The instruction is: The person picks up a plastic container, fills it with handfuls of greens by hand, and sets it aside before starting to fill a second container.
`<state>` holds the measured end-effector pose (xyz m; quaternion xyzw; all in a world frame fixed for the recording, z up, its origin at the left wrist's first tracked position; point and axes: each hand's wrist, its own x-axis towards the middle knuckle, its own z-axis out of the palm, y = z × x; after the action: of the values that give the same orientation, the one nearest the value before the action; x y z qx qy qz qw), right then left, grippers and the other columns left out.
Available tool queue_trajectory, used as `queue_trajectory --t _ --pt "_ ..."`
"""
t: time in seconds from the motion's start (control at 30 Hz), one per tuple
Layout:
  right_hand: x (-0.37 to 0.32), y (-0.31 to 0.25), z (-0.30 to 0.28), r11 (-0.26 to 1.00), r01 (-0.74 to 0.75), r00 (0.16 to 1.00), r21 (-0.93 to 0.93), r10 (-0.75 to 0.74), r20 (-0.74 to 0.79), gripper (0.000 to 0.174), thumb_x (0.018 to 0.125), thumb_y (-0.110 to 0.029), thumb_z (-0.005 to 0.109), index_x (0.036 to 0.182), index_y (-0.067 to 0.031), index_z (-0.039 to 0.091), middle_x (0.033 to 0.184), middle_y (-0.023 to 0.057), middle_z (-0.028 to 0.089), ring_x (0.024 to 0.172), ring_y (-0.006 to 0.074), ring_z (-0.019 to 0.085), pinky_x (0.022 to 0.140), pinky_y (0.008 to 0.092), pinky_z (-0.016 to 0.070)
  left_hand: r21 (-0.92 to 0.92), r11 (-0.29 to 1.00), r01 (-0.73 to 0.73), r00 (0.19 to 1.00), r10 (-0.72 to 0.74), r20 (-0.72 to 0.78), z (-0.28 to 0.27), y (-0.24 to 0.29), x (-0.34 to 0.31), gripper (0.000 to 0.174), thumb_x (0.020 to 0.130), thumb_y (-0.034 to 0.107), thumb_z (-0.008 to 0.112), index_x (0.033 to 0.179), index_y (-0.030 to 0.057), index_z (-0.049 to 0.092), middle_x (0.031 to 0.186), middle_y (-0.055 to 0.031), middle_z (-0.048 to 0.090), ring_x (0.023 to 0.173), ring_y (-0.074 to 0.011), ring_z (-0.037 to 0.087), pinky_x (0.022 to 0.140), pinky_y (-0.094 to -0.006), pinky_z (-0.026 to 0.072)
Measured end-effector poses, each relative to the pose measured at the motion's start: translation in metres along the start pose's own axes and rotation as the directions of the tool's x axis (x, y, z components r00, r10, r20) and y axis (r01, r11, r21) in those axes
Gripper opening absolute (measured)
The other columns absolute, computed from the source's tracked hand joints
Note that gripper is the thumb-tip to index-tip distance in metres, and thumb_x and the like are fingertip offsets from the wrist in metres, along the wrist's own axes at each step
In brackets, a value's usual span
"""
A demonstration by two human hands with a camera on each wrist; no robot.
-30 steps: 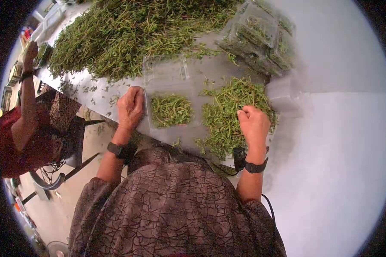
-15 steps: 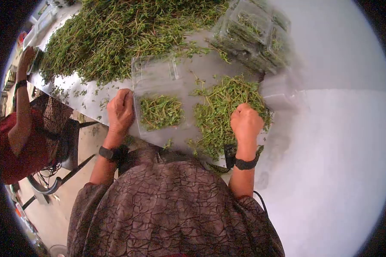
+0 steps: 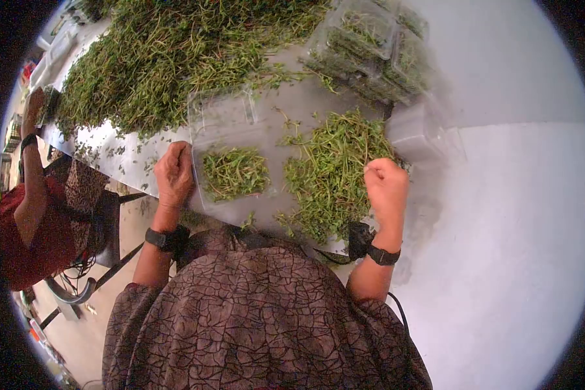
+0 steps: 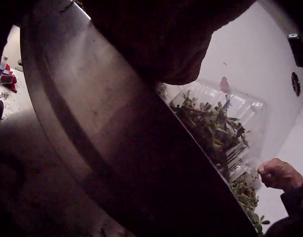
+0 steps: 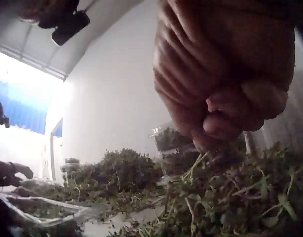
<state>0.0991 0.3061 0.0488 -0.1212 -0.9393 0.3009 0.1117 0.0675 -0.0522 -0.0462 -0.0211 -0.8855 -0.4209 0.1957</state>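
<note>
A clear hinged plastic container lies with its lid laid back, green leafy stems in its base. My left hand, fingers curled, rests at the table edge right beside the container's left side. It is a dark shape in the left wrist view, its fingertips hidden. To the right of the container spreads a loose pile of green stems. My right hand is over the pile's right side, thumb and fingers drawn together. In the right wrist view pale thin stems run up to its fingertips, pinched there.
A large heap of the same greens covers the far table. Filled clear boxes are stacked at the back right, with empty clear containers nested in front of them. Another person's arm reaches to the table at far left.
The head view has shifted a little. My right hand dipped toward the pile's middle, then came back to its right side. The left hand has stayed beside the container.
</note>
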Motion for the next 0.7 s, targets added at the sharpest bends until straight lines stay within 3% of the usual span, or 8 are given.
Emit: queue_trajectory --t 0.03,0.13,0.23,0.27,0.33,0.47,0.53,0.7 --pt "-0.001 -0.003 -0.005 0.991 -0.062 0.998 0.116 0.058 0.037 0.004 0.072 -0.007 0.064 0.072 -0.0039 0.061 0.058 0.0104 0.059 0.050 0.0180 0.056 0.050 0.0310 0.0434 0.007 1.000 -0.012 1.000 0.012 -0.008 0.000 0.000 0.000 0.003 0.085 0.004 0.055 0.087 0.0040 0.056 0.066 -0.0142 0.054 0.053 -0.0265 0.052 0.053 -0.0319 0.0432" --pt "-0.001 -0.010 -0.018 0.957 -0.064 0.997 0.282 0.051 0.053 0.005 0.073 -0.004 0.064 0.075 -0.0017 0.061 0.058 0.0070 0.059 0.051 0.0110 0.052 0.050 0.0272 0.0419 -0.004 1.000 0.000 1.000 0.000 0.010 -0.001 -0.001 0.000 0.003 0.085 0.004 0.055 0.088 0.0041 0.056 0.066 -0.0140 0.055 0.054 -0.0266 0.052 0.054 -0.0319 0.0436" --pt "-0.001 -0.022 -0.030 0.875 -0.184 0.983 0.448 0.152 0.107 0.004 0.075 -0.003 0.063 0.077 -0.0009 0.061 0.061 0.0059 0.059 0.053 0.0101 0.052 0.051 0.0270 0.0418 -0.003 0.999 -0.040 0.999 0.040 -0.004 0.000 -0.004 0.000 0.003 0.085 0.005 0.055 0.088 0.0042 0.055 0.067 -0.0141 0.055 0.054 -0.0269 0.053 0.054 -0.0323 0.0437" --pt "-0.001 -0.017 -0.027 0.876 -0.181 0.983 0.447 0.149 0.104 0.004 0.075 -0.003 0.063 0.077 -0.0009 0.061 0.061 0.0059 0.059 0.053 0.0101 0.052 0.051 0.0270 0.0418 -0.006 0.999 -0.041 0.999 0.041 -0.007 0.000 -0.005 -0.001 0.003 0.085 0.005 0.055 0.088 0.0042 0.055 0.067 -0.0141 0.055 0.054 -0.0269 0.053 0.054 -0.0323 0.0437" --pt "0.000 -0.004 -0.018 0.997 0.004 1.000 0.076 -0.003 -0.007 0.003 0.077 -0.002 0.062 0.079 -0.0003 0.060 0.063 0.0015 0.058 0.055 0.0068 0.050 0.050 0.0241 0.0402 -0.038 0.996 0.085 0.995 -0.083 0.053 0.000 -0.006 -0.003 0.009 0.088 0.009 0.051 0.089 0.0015 0.057 0.071 -0.0142 0.056 0.061 -0.0222 0.054 0.059 -0.0315 0.0438" --pt "-0.004 -0.016 -0.025 0.977 -0.054 0.996 0.207 0.068 -0.058 0.004 0.078 -0.003 0.062 0.078 0.0001 0.060 0.063 -0.0007 0.058 0.056 0.0045 0.049 0.051 0.0222 0.0393 -0.049 0.994 0.098 0.993 -0.095 0.065 -0.003 -0.005 -0.003 0.009 0.088 0.008 0.051 0.088 0.0016 0.057 0.069 -0.0134 0.055 0.059 -0.0193 0.051 0.058 -0.0300 0.0430" --pt "-0.004 -0.030 -0.038 0.896 -0.102 0.994 0.432 0.110 0.005 0.004 0.078 -0.003 0.063 0.078 0.0000 0.060 0.064 -0.0017 0.058 0.058 0.0033 0.048 0.052 0.0213 0.0396 -0.035 0.999 0.029 0.999 -0.027 0.044 -0.002 -0.002 -0.001 0.004 0.085 0.006 0.053 0.088 0.0051 0.055 0.068 -0.0152 0.055 0.056 -0.0290 0.054 0.055 -0.0337 0.0441" --pt "-0.006 -0.043 -0.024 0.923 -0.031 0.999 0.383 0.014 0.047 0.004 0.079 -0.003 0.063 0.079 -0.0001 0.060 0.065 -0.0021 0.058 0.058 0.0025 0.047 0.052 0.0204 0.0388 -0.043 0.998 0.044 0.998 -0.042 0.039 -0.003 -0.001 -0.001 0.004 0.085 0.007 0.054 0.088 0.0050 0.056 0.068 -0.0165 0.055 0.057 -0.0320 0.055 0.055 -0.0353 0.0442"
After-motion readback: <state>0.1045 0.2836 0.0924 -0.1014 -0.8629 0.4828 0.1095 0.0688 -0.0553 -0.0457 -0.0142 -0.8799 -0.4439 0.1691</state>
